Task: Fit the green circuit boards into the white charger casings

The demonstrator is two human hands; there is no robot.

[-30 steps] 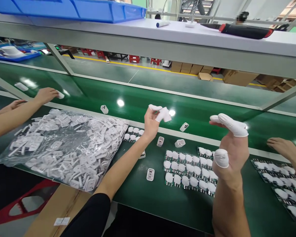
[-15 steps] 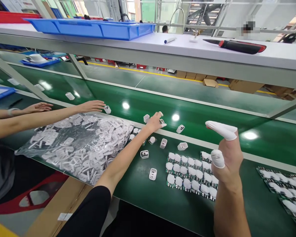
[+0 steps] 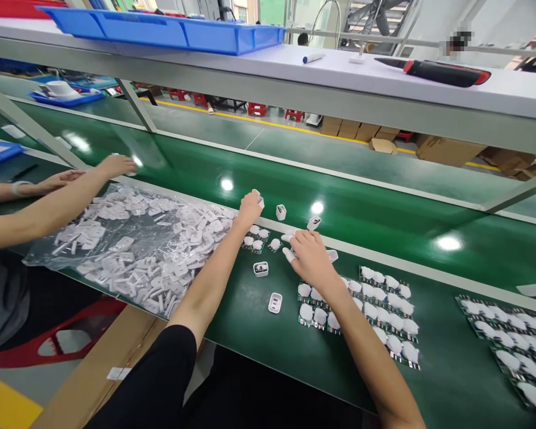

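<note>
My left hand [image 3: 249,212] reaches over the green belt, its fingers closed on a small white plastic charger housing [image 3: 261,202]. White finger cots cover fingertips of my right hand [image 3: 313,255], whose thumb and forefinger close about another white housing, mostly hidden under them. Behind that hand, a further housing [image 3: 333,255] pokes out. Two housings with parts inside, one left [image 3: 281,211] and one right [image 3: 314,223], stand on the belt. Nearer me lie an open housing [image 3: 261,269] and one showing slots [image 3: 275,302].
Rows of circuit boards with white pads [image 3: 397,322] lie right, with more boards [image 3: 513,351] beyond. A clear bag of white plastic pieces [image 3: 161,256] lies left, beside a co-worker's arm [image 3: 71,193]. Overhead, a shelf [image 3: 259,74] carries a blue tray [image 3: 170,33] and a knife-like tool [image 3: 446,71].
My left hand has moved left from one housing to another. My right hand has come down from the raised position to the housings on the bench. The co-worker's hand has moved left.
</note>
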